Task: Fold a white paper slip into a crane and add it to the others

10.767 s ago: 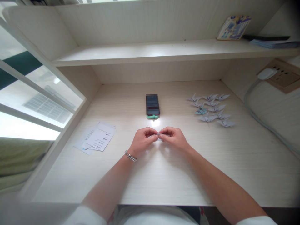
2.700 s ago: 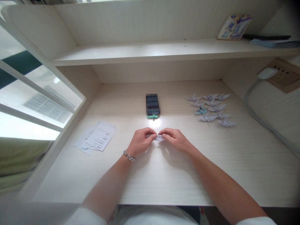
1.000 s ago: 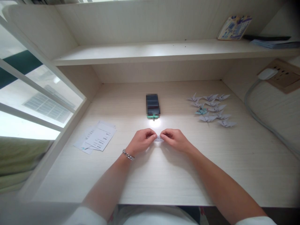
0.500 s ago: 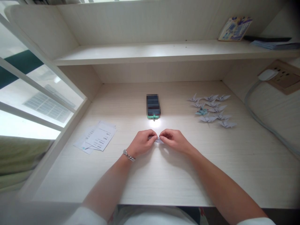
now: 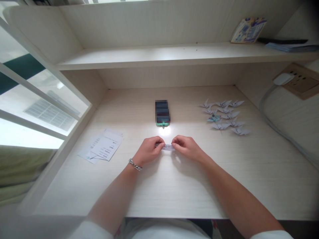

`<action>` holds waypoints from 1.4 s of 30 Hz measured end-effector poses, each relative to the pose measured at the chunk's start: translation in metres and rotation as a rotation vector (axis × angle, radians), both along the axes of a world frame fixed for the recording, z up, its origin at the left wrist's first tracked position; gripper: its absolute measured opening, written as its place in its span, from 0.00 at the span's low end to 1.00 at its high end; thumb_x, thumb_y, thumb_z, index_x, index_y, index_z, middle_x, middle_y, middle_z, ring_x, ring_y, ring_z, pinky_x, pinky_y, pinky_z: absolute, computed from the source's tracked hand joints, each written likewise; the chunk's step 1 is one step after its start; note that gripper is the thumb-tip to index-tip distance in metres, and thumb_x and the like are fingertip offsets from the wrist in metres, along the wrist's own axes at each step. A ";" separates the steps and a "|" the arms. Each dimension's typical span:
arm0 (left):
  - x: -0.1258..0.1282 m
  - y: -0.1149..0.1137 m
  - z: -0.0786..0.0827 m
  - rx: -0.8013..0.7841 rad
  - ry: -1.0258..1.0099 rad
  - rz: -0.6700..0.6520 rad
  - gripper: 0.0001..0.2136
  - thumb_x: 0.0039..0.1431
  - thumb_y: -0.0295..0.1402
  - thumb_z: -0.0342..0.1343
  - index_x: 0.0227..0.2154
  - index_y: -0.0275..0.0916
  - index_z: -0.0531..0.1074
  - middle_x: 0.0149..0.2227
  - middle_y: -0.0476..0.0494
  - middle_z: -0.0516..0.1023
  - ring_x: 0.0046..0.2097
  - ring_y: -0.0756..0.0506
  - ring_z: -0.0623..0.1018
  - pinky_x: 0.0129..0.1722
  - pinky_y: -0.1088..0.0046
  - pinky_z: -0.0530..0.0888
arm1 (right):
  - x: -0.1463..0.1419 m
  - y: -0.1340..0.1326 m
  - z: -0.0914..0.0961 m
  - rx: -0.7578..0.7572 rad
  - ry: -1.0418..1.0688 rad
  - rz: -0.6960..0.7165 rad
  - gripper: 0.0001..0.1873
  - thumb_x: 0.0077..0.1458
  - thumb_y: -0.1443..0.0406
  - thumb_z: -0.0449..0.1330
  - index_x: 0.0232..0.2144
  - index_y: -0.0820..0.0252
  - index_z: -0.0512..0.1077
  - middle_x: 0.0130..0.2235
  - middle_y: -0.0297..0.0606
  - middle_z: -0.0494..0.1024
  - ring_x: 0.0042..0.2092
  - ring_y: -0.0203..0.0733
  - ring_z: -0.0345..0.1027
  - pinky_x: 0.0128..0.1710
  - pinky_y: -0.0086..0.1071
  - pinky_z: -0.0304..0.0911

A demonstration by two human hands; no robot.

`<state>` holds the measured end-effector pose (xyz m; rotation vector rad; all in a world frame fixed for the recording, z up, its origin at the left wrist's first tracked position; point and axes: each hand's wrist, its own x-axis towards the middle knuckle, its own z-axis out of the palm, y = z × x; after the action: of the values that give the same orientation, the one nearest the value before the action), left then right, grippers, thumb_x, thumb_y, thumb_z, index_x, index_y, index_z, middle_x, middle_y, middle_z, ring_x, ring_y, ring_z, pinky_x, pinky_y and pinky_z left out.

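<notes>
- While both ends of the folded paper (image 5: 168,147) are pinched, its pale middle is left visible at the centre of the frame, between the fingertips.
- Its left end is gripped by the left hand (image 5: 151,148), between thumb and curled fingers; its right end is held by the right hand (image 5: 187,146) in a narrow pinch.
- Very light weight is to be expected, with thin, pliable layers stiffened along the creases; slipping is judged unlikely, crumpling or tearing easy. It is best taken lightly by the ends or a thick folded edge.
- Ten paper cranes (image 5: 229,115) are counted right of centre: nine whitish, one blue.
- At least two printed slips (image 5: 107,146) are overlapped at the left; the exact number cannot be told.
- One dark device (image 5: 162,111) is placed above the hands, one bracelet (image 5: 135,165) is worn on the left wrist, and one plug (image 5: 283,78) is seen at the right.
</notes>
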<state>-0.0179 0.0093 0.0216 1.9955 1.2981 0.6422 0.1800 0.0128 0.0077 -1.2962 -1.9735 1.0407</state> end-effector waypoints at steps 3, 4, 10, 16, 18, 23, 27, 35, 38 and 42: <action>0.001 -0.001 0.000 -0.013 -0.012 -0.014 0.08 0.56 0.32 0.47 0.30 0.38 0.71 0.31 0.46 0.76 0.32 0.49 0.73 0.31 0.75 0.67 | -0.002 -0.001 0.000 0.007 -0.006 0.021 0.07 0.50 0.66 0.53 0.29 0.61 0.71 0.27 0.34 0.74 0.28 0.35 0.64 0.28 0.27 0.56; 0.001 -0.001 0.000 -0.017 -0.015 -0.017 0.08 0.56 0.32 0.48 0.30 0.38 0.71 0.31 0.46 0.76 0.32 0.49 0.73 0.31 0.75 0.67 | -0.002 -0.002 0.001 0.013 -0.023 0.025 0.07 0.51 0.66 0.53 0.28 0.61 0.71 0.27 0.34 0.74 0.28 0.35 0.63 0.28 0.27 0.55; 0.001 -0.001 0.000 -0.021 -0.018 -0.020 0.09 0.57 0.32 0.47 0.30 0.38 0.72 0.31 0.46 0.76 0.32 0.48 0.73 0.31 0.75 0.67 | 0.000 -0.001 0.002 0.018 -0.081 0.044 0.08 0.51 0.67 0.51 0.28 0.60 0.71 0.25 0.32 0.72 0.26 0.33 0.60 0.25 0.27 0.53; 0.003 -0.002 0.000 -0.013 -0.020 -0.014 0.09 0.56 0.33 0.48 0.30 0.38 0.72 0.31 0.46 0.77 0.32 0.48 0.73 0.31 0.75 0.67 | -0.003 -0.002 0.004 0.018 -0.030 0.064 0.08 0.52 0.66 0.52 0.31 0.60 0.72 0.28 0.34 0.74 0.28 0.35 0.63 0.28 0.27 0.55; 0.004 -0.003 0.001 -0.023 -0.023 -0.034 0.09 0.57 0.32 0.47 0.30 0.38 0.72 0.31 0.46 0.77 0.32 0.49 0.73 0.31 0.75 0.67 | -0.004 -0.003 0.003 0.034 -0.041 0.074 0.08 0.53 0.65 0.53 0.29 0.61 0.72 0.27 0.35 0.74 0.28 0.35 0.63 0.28 0.27 0.55; 0.004 -0.003 0.003 -0.035 -0.003 -0.091 0.10 0.57 0.31 0.46 0.32 0.38 0.73 0.32 0.46 0.77 0.33 0.49 0.73 0.31 0.75 0.67 | -0.004 -0.004 0.002 0.057 -0.079 0.093 0.08 0.53 0.66 0.53 0.28 0.61 0.72 0.26 0.33 0.73 0.27 0.33 0.61 0.27 0.27 0.53; 0.001 -0.002 0.002 -0.056 -0.009 -0.099 0.11 0.54 0.27 0.45 0.33 0.38 0.73 0.33 0.46 0.77 0.33 0.49 0.73 0.32 0.75 0.67 | -0.003 -0.004 0.002 0.054 -0.079 0.086 0.08 0.53 0.66 0.53 0.27 0.61 0.72 0.25 0.33 0.72 0.26 0.33 0.61 0.26 0.26 0.53; 0.002 -0.003 0.002 -0.061 -0.063 -0.060 0.10 0.55 0.30 0.47 0.33 0.38 0.73 0.32 0.46 0.77 0.32 0.49 0.73 0.32 0.75 0.68 | -0.005 -0.004 0.000 0.060 -0.058 0.075 0.08 0.53 0.66 0.53 0.28 0.61 0.72 0.25 0.33 0.72 0.26 0.33 0.60 0.26 0.27 0.53; 0.002 -0.002 0.001 -0.068 -0.069 -0.058 0.10 0.55 0.28 0.46 0.33 0.39 0.73 0.32 0.47 0.77 0.33 0.49 0.73 0.33 0.75 0.68 | -0.005 -0.004 -0.001 0.051 -0.054 0.065 0.08 0.53 0.66 0.53 0.27 0.61 0.71 0.25 0.33 0.72 0.26 0.33 0.60 0.26 0.27 0.53; -0.001 0.002 -0.004 -0.121 -0.174 0.028 0.11 0.56 0.29 0.46 0.36 0.39 0.73 0.36 0.46 0.77 0.37 0.48 0.74 0.36 0.74 0.70 | -0.004 -0.003 -0.001 -0.006 0.012 0.019 0.09 0.53 0.63 0.53 0.28 0.61 0.71 0.26 0.34 0.73 0.27 0.34 0.62 0.27 0.27 0.55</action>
<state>-0.0185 0.0108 0.0173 1.7852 1.2321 0.7166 0.1758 0.0098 0.0065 -1.2739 -1.9788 1.0613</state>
